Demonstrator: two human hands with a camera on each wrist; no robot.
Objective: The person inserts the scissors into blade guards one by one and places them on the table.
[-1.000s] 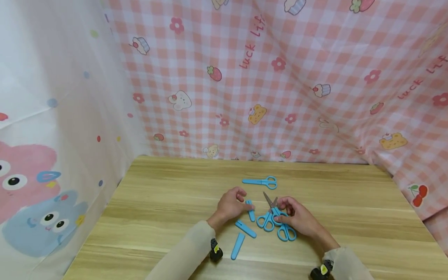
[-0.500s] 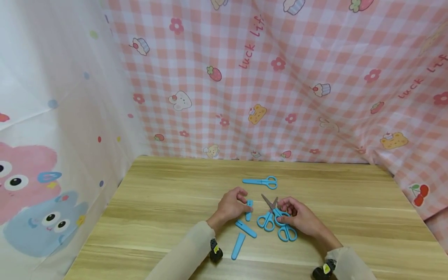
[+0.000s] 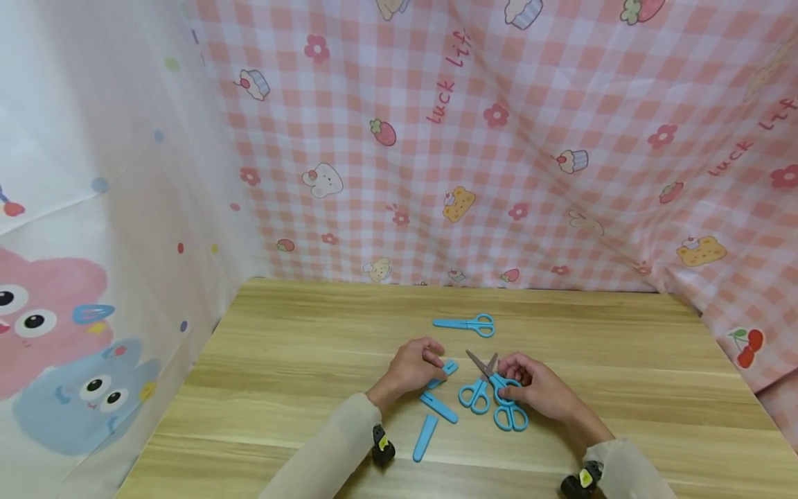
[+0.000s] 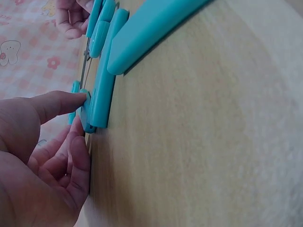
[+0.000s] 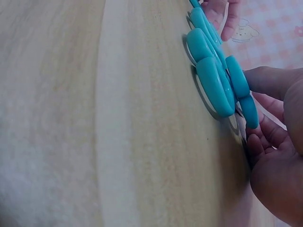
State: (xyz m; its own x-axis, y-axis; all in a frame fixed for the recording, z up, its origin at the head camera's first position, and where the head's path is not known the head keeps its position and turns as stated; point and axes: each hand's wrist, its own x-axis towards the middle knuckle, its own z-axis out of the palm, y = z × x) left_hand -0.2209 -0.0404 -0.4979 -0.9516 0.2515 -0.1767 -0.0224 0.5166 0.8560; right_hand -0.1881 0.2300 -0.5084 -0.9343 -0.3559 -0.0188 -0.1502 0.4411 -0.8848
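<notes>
Pinching a blue sheath point(image 3: 451, 367) in left fingers point(image 3: 430, 345), blue scissors point(image 3: 495, 380) by the handles point(image 5: 237, 78) in right fingers point(image 3: 515, 361).

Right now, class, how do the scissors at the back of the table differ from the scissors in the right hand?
The back scissors have their blades covered by a blue sheath; the held scissors show a bare metal blade. The back scissors lie crosswise, untouched, while the held scissors slant and are pinched at the handle by the right hand. Both have blue handles.
</notes>
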